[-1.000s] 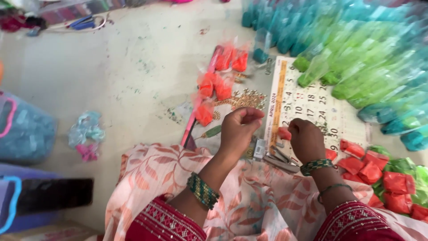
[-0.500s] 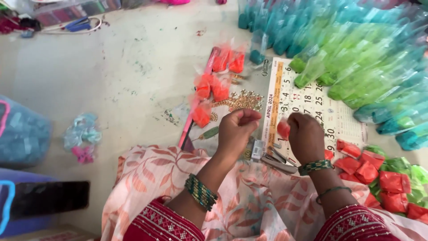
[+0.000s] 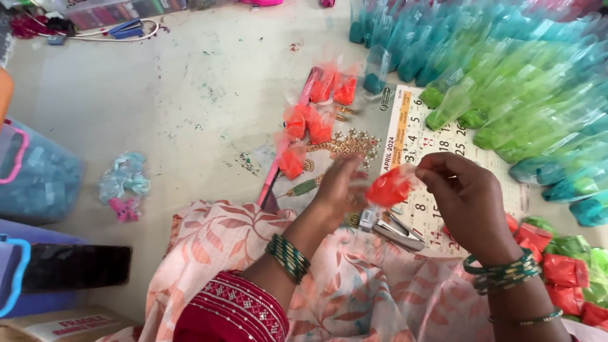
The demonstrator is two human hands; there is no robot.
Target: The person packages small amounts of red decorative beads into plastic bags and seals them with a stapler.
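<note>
My right hand pinches a small clear packet of orange powder by its top, lifted above a paper calendar sheet. My left hand is blurred just left of the packet, fingers spread, close to it; I cannot tell whether it touches it. Several filled orange packets lie on the floor beyond my left hand, beside a pile of gold ornaments. A metal stapler lies under my hands at the edge of my floral cloth.
Rows of green and blue packets fill the upper right. Folded red and green packets lie at the right. A blue bag and a dark phone sit at the left, with pale ribbon scraps nearby.
Both hands rose from the floor. My right hand lifted the orange packet up, and my left hand opened and moved toward it.
</note>
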